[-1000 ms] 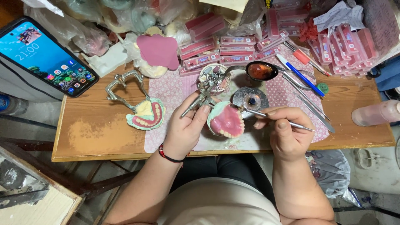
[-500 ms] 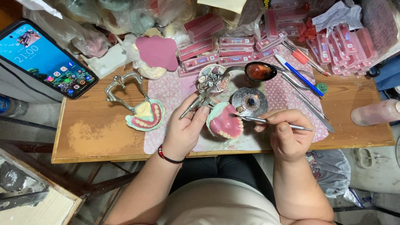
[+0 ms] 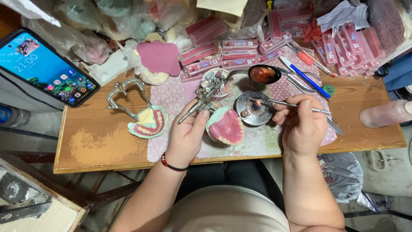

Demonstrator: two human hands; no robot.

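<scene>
One denture (image 3: 226,126) beside left hand (image 3: 187,133)

Hands: left (image 3: 187,134) grips pink denture (image 3: 226,127); right (image 3: 303,125) holds probe (image 3: 296,105), seemingly over flame.

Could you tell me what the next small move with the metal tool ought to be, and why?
Probably carry the metal tool from the burner to the pink denture. The right hand holds its tip in the small flame, while the left hand keeps the denture tilted up beside the burner, its pink wax facing that tool.
</scene>
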